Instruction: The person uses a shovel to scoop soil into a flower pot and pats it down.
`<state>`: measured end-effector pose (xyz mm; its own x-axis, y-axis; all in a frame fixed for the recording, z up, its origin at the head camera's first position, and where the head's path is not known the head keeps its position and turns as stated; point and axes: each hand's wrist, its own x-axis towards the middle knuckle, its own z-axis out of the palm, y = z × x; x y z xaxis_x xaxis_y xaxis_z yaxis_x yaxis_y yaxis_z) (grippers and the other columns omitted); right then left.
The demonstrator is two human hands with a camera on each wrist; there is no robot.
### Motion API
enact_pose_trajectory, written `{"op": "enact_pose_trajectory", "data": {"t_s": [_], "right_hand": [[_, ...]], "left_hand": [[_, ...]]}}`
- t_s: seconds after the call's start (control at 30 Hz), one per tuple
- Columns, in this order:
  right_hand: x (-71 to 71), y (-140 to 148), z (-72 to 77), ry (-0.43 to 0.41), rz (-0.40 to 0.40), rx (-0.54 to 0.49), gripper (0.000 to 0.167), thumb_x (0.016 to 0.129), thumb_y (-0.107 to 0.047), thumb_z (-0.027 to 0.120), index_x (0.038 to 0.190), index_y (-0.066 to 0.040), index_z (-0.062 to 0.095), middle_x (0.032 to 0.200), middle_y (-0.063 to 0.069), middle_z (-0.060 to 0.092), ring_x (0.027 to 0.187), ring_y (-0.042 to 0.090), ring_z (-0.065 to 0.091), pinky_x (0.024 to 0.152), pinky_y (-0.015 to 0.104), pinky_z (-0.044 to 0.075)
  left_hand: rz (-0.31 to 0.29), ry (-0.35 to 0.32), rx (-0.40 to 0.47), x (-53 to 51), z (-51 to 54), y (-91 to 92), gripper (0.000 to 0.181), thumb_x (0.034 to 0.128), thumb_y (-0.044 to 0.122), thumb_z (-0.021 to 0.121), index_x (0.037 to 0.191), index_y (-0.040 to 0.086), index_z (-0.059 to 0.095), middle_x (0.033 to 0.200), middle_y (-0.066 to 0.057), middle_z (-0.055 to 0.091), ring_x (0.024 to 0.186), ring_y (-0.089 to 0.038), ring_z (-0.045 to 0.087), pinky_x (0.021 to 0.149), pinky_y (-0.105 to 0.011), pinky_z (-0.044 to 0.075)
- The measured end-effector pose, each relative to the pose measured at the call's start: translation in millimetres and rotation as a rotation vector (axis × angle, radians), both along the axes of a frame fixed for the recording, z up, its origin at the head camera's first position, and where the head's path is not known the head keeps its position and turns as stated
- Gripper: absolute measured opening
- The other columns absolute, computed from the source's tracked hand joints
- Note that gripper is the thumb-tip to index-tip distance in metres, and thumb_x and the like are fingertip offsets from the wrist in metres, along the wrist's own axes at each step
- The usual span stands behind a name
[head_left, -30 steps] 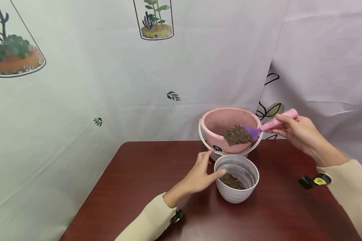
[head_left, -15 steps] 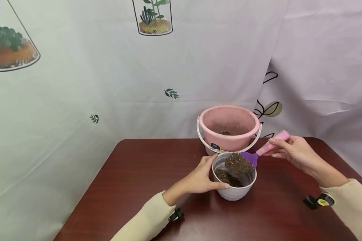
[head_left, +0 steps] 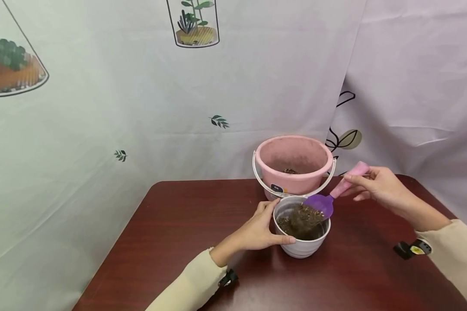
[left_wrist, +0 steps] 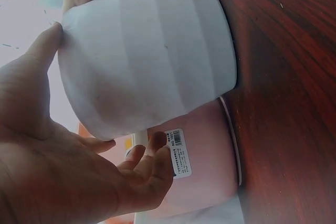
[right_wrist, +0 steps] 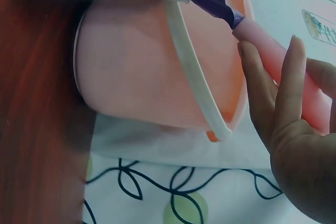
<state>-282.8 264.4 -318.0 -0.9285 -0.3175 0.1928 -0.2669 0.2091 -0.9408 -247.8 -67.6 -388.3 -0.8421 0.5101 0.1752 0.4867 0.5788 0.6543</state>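
The right hand [head_left: 385,190] grips the pink handle of a small purple shovel [head_left: 320,204], whose blade tips down over the rim of a white ribbed pot [head_left: 300,249]. Dark soil [head_left: 305,218] slides off the blade into the pot. Thumb and index finger of the left hand [head_left: 254,229] hold the pot's rim from the left; in the left wrist view, the other fingers of this hand [left_wrist: 89,166] curl loosely beside the pot [left_wrist: 152,56]. The right wrist view has the handle [right_wrist: 273,51] between thumb and fingers of the right hand [right_wrist: 294,129].
Just behind the pot stands a pink bucket [head_left: 292,183] with a white handle and some soil inside. Both rest on a dark red wooden table [head_left: 187,224]. A pale printed cloth [head_left: 159,86] hangs behind the table's far edge.
The shovel has moved from over the bucket to over the pot and tilted, its load of soil sliding off. The left hand has closed onto the pot's rim.
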Motion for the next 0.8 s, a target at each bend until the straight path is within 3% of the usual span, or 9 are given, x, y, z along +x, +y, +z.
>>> {"op": "enact_pose_trajectory", "data": {"t_s": [0.37,0.53,0.63,0.8], "right_hand": [[7.5,1,24.3,0.305,0.047,0.21,0.008,0.099,-0.001,0.056,0.101,0.003,0.063,0.084,0.011,0.075,0.073,0.022,0.073,0.051,0.037,0.055],[11.1,0,33.7,0.409,0.049,0.255,0.008,0.096,0.005,0.059,0.1,0.001,0.064,0.081,0.008,0.075,0.07,0.016,0.071,0.05,0.034,0.054],[12.6,-2,35.3,0.468,0.095,0.28,0.013,0.094,0.009,0.06,0.102,-0.001,0.064,0.082,0.007,0.075,0.069,0.015,0.071,0.05,0.033,0.054],[13.7,-9,36.0,0.625,0.104,0.317,0.025,0.087,0.014,0.065,0.102,-0.005,0.067,0.08,0.001,0.074,0.064,0.008,0.068,0.048,0.026,0.051]], "left_hand": [[0.009,-0.013,-0.01,0.6,0.4,-0.5,0.107,0.0748,0.055,0.081,0.158,0.018,0.025,0.142,-0.008,0.037,0.128,-0.019,0.044,0.105,-0.038,0.04],[0.021,-0.006,-0.018,0.6,0.0,-0.5,0.107,0.0747,0.057,0.081,0.158,0.018,0.025,0.143,-0.008,0.037,0.128,-0.019,0.044,0.105,-0.038,0.04],[0.021,-0.006,-0.018,0.8,-0.7,-0.4,0.107,0.0747,0.057,0.081,0.158,0.018,0.025,0.143,-0.007,0.037,0.128,-0.019,0.044,0.105,-0.038,0.04],[0.023,-0.002,-0.015,1.9,0.3,-0.4,0.106,0.0745,0.058,0.08,0.157,0.019,0.026,0.14,-0.006,0.037,0.124,-0.019,0.047,0.103,-0.037,0.042]]}}
